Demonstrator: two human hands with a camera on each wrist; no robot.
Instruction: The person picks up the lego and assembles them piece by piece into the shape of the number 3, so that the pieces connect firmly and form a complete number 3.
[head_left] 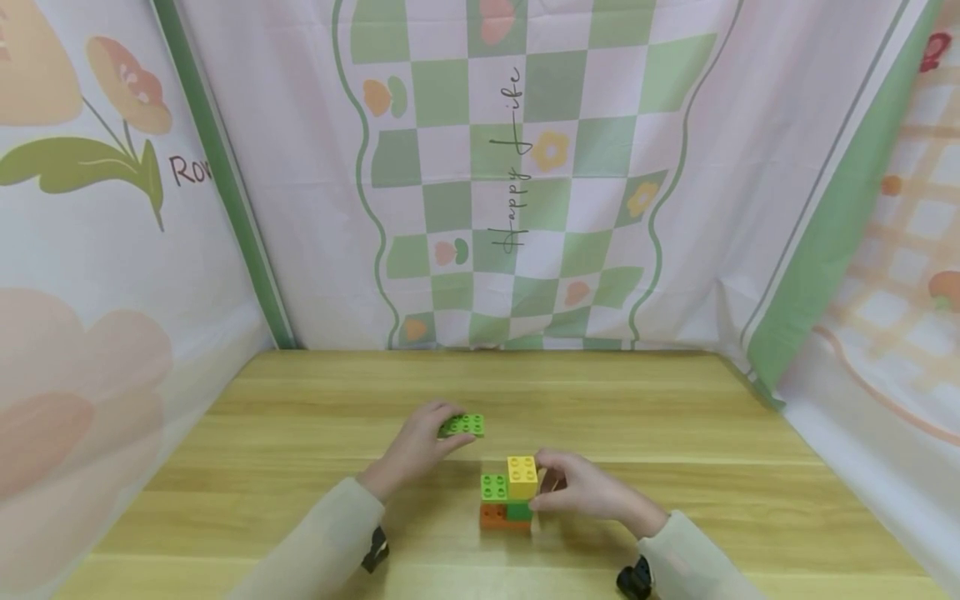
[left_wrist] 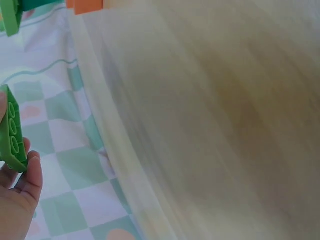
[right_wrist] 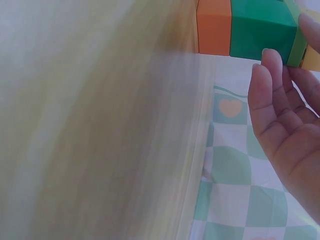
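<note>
In the head view my left hand (head_left: 420,437) pinches a light green toy building brick (head_left: 467,425) with studs, raised behind and left of a small stack. The left wrist view shows its hollow underside, with tubes, between thumb and fingers. The stack has an orange brick (head_left: 493,517) at the bottom, a dark green brick (right_wrist: 262,30) over it, then a thin light green brick (head_left: 493,487) jutting left, and a yellow brick (head_left: 522,477) on top. My right hand (head_left: 573,485) grips the yellow brick from the right, thumb in front and fingers behind.
The stack stands on a wood-grain table (head_left: 300,500). Behind the table hangs a green-and-white checked cloth (head_left: 502,167), with printed cloths also on the left and right sides. A black strap piece (head_left: 636,577) shows at the right wrist.
</note>
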